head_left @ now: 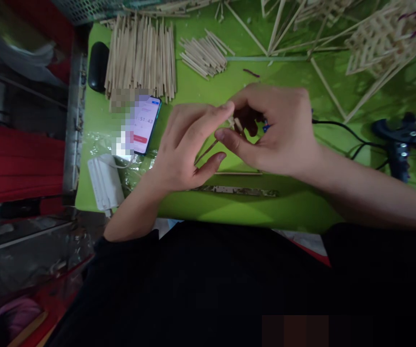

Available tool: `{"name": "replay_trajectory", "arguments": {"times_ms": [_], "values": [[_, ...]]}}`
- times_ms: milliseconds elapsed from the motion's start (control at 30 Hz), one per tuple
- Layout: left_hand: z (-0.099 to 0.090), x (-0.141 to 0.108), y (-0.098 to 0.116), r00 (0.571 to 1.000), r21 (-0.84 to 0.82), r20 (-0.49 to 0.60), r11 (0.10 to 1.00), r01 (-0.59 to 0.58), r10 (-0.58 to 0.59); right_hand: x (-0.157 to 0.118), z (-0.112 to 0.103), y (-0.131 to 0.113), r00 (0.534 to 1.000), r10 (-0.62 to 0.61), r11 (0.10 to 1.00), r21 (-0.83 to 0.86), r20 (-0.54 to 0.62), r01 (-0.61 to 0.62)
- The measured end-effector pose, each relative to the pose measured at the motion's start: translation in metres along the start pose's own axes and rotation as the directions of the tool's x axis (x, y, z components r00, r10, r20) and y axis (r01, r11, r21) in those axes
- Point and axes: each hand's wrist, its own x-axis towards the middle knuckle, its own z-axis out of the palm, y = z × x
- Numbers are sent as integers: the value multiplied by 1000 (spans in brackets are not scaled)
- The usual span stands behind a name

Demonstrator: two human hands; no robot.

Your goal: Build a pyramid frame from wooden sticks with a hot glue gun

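Over the green table (294, 207), my left hand (189, 144) and my right hand (273, 130) meet near the middle. Small pale wooden pieces (235, 124) show between the fingertips of both hands. The thumb and fingers of my right hand are closed round these pieces. My left index fingertip touches them from the left, while my left thumb is held apart below. A thin stick (207, 152) slants down from the pieces behind my left hand. Something small and blue shows beside my right palm; what it is cannot be made out.
Long sticks (140, 58) and shorter sticks (206, 54) lie at the back left. A phone (146, 124), a white charger (105, 183) and a black case (98, 66) are at left. Stick frames (377, 48) stand back right, near a dark tool (399, 144). A patterned strip (236, 191) lies in front.
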Motion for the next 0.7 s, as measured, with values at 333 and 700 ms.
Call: {"name": "replay_trajectory", "arguments": {"times_ms": [333, 700], "values": [[-2, 0, 1, 999, -24, -41, 1000, 14, -15, 0, -2, 1, 1000, -7, 1000, -9, 23, 7], [6, 7, -2, 969, -165, -213, 973, -164, 127, 0, 5, 8, 994, -87, 994, 57, -67, 91]]}}
